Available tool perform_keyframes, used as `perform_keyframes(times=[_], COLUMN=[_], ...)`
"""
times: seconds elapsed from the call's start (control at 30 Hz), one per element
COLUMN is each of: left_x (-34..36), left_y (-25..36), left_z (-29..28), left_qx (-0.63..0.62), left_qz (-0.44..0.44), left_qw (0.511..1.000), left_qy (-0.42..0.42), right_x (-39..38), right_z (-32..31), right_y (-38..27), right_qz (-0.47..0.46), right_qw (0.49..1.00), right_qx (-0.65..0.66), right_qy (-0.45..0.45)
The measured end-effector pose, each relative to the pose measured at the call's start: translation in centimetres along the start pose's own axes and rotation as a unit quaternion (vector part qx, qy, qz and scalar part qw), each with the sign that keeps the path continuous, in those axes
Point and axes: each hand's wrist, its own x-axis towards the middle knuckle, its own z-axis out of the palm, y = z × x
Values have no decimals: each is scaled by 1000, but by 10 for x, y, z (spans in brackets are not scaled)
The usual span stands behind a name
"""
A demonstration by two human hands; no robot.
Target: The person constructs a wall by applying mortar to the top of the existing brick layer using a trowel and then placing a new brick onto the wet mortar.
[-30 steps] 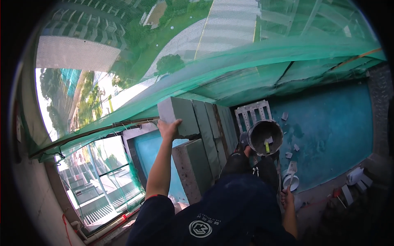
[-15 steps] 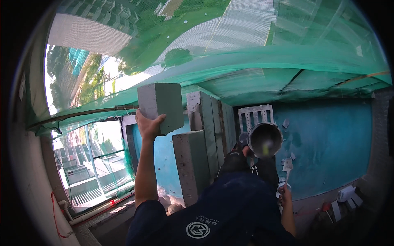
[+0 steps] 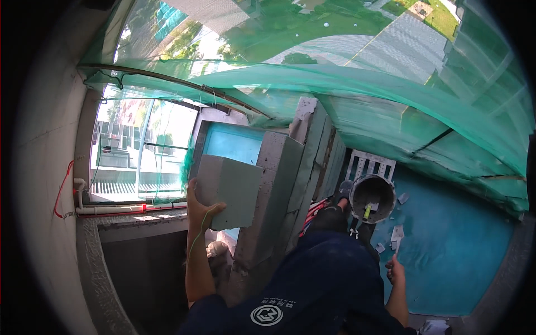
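Observation:
A grey building block (image 3: 231, 192) is in my left hand (image 3: 202, 209), the thumb pressed to its near face and the fingers round its left side. It hangs tilted beside a partly built block wall (image 3: 273, 195) and overlaps it in view, so I cannot tell whether they touch. Low on the right, my right hand (image 3: 396, 270) is closed round the handle of a trowel (image 3: 397, 235) with a pale, flat blade. In front of my legs a round bucket (image 3: 357, 211) holds dark contents and a tool with a yellow-green grip (image 3: 367, 211).
Beyond the bucket lies a pale slatted pallet (image 3: 371, 163). Broken pieces (image 3: 403, 198) are scattered on the blue floor (image 3: 458, 240). Green netting (image 3: 357, 97) hangs along the far side. A pipe (image 3: 114, 210) runs below the window opening at left, above a dark recess (image 3: 148, 262).
My left hand has brought the block down, nearer the wall's left side. The view has shifted, and my right hand still grips the trowel; the white tub beside it is no longer seen.

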Motion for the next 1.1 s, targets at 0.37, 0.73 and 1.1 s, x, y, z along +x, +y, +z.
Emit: perform_keyframes(times=[0.37,0.73,1.1], left_x=[-78,-71,-127], left_y=[-47,-21,62], left_z=[22,23,228], left_qx=[49,157,-106], left_qz=[-29,-62,68], left_qw=[998,986,938], left_qy=[36,11,-322], right_x=[20,16,-45], right_z=[-69,-46,113], right_y=[-11,-43,-50], right_qz=[46,36,-129], right_qw=[995,985,966], right_qx=[-77,-165,-217], right_qy=[39,48,-58])
